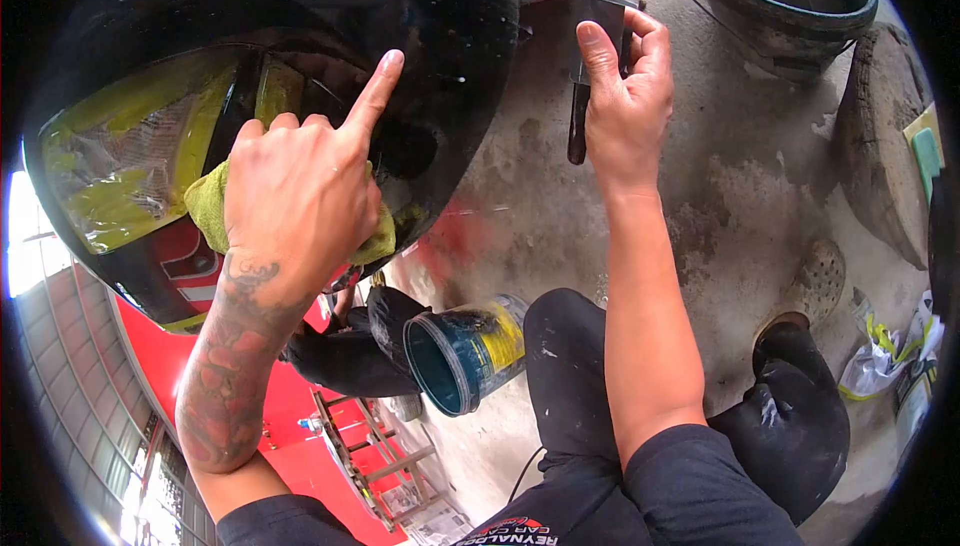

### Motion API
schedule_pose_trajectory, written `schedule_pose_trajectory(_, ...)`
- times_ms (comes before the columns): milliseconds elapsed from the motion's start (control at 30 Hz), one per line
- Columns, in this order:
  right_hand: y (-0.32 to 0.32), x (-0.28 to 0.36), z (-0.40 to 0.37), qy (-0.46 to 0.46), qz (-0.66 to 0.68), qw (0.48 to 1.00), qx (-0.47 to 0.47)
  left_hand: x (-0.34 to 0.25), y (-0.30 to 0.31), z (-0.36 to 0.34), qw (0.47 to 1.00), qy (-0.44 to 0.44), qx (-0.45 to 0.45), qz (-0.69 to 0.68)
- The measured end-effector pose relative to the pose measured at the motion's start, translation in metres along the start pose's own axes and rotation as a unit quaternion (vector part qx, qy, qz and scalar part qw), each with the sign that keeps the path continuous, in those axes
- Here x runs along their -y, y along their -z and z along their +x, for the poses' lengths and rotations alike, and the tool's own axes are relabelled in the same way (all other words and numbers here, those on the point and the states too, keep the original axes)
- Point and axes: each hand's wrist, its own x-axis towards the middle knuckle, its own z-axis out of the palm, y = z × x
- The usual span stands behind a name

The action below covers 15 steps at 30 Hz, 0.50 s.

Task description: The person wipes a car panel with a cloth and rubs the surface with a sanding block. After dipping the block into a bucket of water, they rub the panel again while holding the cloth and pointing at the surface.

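Nearest me are the worker's bent knees in dark trousers (570, 376), with a perforated clog (820, 276) on the stained grey concrete floor (500, 206). The left hand (300, 186) lies over a yellow-green cloth (207, 208) at the car's black bodywork (440, 46); its index finger sticks out straight, the other fingers bent down. I can't tell whether they grip the cloth or only press it. The right hand (630, 86), out past the bodywork's edge, pinches a dark flat tool (603, 18) between thumb and curled fingers, its slim black end hanging beside the palm.

The bodywork is glossy, flecked with pale specks, and curves around a section covered in newspaper and yellow-green tape (140, 146). A big dark tub (790, 31) stands on the floor near the right hand. Beyond the knees are a teal bucket (460, 361) and another person's dark-clad leg (350, 361). Farther off, a wooden frame (370, 461) stands by a bright red surface (300, 446), then a ribbed grey wall (70, 346).
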Motion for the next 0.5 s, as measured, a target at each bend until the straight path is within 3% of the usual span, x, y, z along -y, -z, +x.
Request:
schedule_pose_trajectory(133, 0.001, 0.009, -0.003, -0.002, 0.0, 1.0, 0.016, 0.002, 0.001, -0.007, 1.0, 0.003, 0.002, -0.008)
schedule_pose_trajectory(233, -0.007, 0.011, -0.011, 0.081, -0.049, 0.994, 0.06, 0.004, -0.003, -0.014, 1.0, -0.003, -0.014, -0.018)
schedule_pose_trajectory(267, -0.011, 0.014, -0.018, 0.053, -0.027, 0.994, 0.09, 0.004, -0.007, -0.016, 0.999, -0.004, -0.032, -0.027)
schedule_pose_trajectory(367, -0.029, 0.013, -0.03, 0.208, -0.042, 0.971, 0.11, -0.001, -0.025, -0.022, 0.995, -0.002, -0.082, -0.051)
schedule_pose_trajectory(500, -0.051, 0.02, -0.044, 0.235, -0.022, 0.963, 0.128, -0.017, -0.065, -0.026, 0.979, 0.017, -0.162, -0.122)
